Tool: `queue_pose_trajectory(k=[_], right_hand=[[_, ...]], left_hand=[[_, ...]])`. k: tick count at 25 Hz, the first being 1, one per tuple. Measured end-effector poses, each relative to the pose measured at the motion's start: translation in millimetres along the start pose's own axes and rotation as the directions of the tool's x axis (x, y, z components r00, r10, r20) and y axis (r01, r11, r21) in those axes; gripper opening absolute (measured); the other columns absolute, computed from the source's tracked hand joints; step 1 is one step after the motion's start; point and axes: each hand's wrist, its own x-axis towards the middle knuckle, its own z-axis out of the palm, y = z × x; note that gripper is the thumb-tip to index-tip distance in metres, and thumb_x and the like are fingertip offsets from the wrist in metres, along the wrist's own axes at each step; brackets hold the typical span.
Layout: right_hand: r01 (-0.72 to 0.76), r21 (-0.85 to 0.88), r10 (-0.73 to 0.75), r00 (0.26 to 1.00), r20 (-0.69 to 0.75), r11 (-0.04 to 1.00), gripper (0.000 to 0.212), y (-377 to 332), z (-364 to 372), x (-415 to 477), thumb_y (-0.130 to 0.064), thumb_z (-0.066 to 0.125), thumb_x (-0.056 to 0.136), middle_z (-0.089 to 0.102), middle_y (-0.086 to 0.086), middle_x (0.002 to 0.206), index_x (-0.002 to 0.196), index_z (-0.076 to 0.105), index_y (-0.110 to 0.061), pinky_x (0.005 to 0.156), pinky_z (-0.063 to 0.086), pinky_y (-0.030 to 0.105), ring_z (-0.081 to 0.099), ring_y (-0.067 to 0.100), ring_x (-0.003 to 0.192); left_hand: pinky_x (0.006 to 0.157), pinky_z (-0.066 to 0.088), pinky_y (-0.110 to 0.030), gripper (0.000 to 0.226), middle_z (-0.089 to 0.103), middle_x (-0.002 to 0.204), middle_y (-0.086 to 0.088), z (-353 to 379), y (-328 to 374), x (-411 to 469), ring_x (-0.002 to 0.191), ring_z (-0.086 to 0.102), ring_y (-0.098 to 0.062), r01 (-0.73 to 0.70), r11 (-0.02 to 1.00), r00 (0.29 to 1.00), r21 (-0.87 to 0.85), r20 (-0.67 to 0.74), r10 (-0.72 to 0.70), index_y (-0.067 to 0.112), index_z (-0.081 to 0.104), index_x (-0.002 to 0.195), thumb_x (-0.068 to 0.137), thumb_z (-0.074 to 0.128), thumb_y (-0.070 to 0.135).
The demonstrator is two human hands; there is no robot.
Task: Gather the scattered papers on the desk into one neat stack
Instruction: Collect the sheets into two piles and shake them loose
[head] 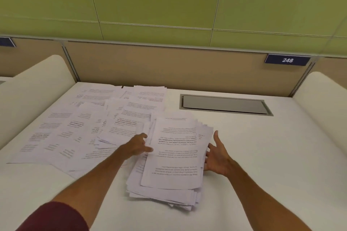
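Observation:
A thick, uneven stack of printed white papers lies in the middle of the white desk, its edges fanned out at the bottom and right. My left hand touches the stack's left edge with its fingers spread. My right hand sits flat against the stack's right edge, thumb up and fingers apart. Several loose printed sheets lie overlapping across the left half of the desk, reaching back to the divider.
A grey recessed cable hatch sits at the back right of the desk. A tan partition with a blue "248" plate closes the back. White curved side dividers stand left and right.

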Motion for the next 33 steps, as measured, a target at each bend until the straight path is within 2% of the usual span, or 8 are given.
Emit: queue_pose_trajectory(k=[5,10,14,17,20,26,29,33], right_hand=[[0.060,-0.164,-0.062,0.998,-0.007,0.985,0.051,-0.9,7.9,3.4,-0.005,0.068,0.087,0.067,0.020,0.123,0.136,0.053,-0.008,0.083,0.058,0.054,0.066,0.040,0.109],[0.171,-0.352,-0.214,0.973,-0.085,0.920,0.055,-4.5,8.7,10.5,0.015,0.063,0.084,0.062,0.024,0.129,0.134,0.050,-0.005,0.093,0.050,0.062,0.062,0.044,0.113],[0.316,-0.359,-0.350,0.936,-0.031,0.878,0.049,-5.2,-4.7,5.2,0.006,0.068,0.083,0.068,0.020,0.122,0.129,0.055,-0.003,0.078,0.060,0.047,0.069,0.038,0.103],[0.410,-0.377,-0.419,0.906,0.063,0.831,0.049,-31.7,-14.4,-6.6,-0.002,0.069,0.083,0.069,0.018,0.121,0.130,0.056,-0.005,0.079,0.060,0.044,0.069,0.036,0.106],[0.494,-0.452,-0.497,0.859,0.123,0.743,0.049,-73.2,-9.2,-16.4,-0.007,0.071,0.081,0.070,0.018,0.120,0.128,0.058,-0.005,0.081,0.059,0.048,0.070,0.037,0.104],[0.715,-0.461,-0.753,0.643,0.141,0.525,0.033,-140.7,3.0,-40.5,-0.013,0.074,0.080,0.074,0.009,0.112,0.112,0.069,-0.010,0.084,0.060,0.041,0.072,0.027,0.100],[0.736,-0.465,-0.779,0.610,0.142,0.492,0.034,-151.6,-5.9,-47.3,-0.013,0.078,0.077,0.074,0.009,0.112,0.110,0.070,-0.014,0.084,0.060,0.040,0.071,0.025,0.101],[0.738,-0.465,-0.809,0.582,0.075,0.488,0.039,-149.1,-9.6,-44.5,-0.018,0.084,0.072,0.076,0.009,0.100,0.107,0.069,-0.010,0.073,0.062,0.040,0.074,0.025,0.090]], left_hand=[[0.105,0.040,-0.033,0.073,0.044,0.136,-0.009,53.3,11.9,5.9,0.126,0.045,-0.023,-0.140,0.980,0.980,0.143,-0.124,0.158,0.009,0.047,0.134,0.074,0.080,0.034],[0.093,0.050,-0.031,0.052,0.059,0.111,-0.005,62.6,11.3,5.4,0.111,0.059,-0.025,-0.138,0.976,0.964,-0.170,-0.248,0.093,0.007,0.061,0.115,0.071,0.084,0.023],[0.095,0.046,-0.042,0.082,0.053,0.121,-0.016,53.7,5.6,5.2,0.119,0.051,-0.035,-0.015,0.970,0.804,-0.243,-0.579,-0.133,0.006,0.049,0.129,0.063,0.087,0.038],[0.104,0.041,-0.048,0.115,0.047,0.135,-0.016,45.7,11.6,3.8,0.129,0.044,-0.035,0.013,0.788,0.815,-0.616,-0.450,-0.366,0.007,0.035,0.139,0.047,0.092,0.048],[0.112,0.035,-0.042,0.114,0.062,0.128,0.001,29.1,33.0,3.8,0.128,0.051,-0.024,-0.163,0.508,0.977,-0.846,-0.210,-0.037,0.016,0.051,0.134,0.033,0.096,0.045],[0.094,0.047,-0.019,0.085,0.061,0.114,0.022,12.0,118.2,0.0,0.106,0.059,0.004,-0.554,0.594,0.743,-0.583,-0.668,0.037,0.032,0.050,0.123,0.048,0.092,0.036],[0.092,0.053,-0.030,0.068,0.067,0.108,0.007,8.9,147.1,1.4,0.107,0.063,-0.015,-0.577,0.647,0.760,-0.499,-0.619,0.201,0.027,0.057,0.115,0.056,0.091,0.032],[0.096,0.051,-0.048,0.095,0.065,0.118,-0.005,21.8,163.2,0.4,0.103,0.065,-0.016,-0.551,0.649,0.786,-0.525,-0.588,0.191,0.016,0.057,0.118,0.040,0.086,0.063]])
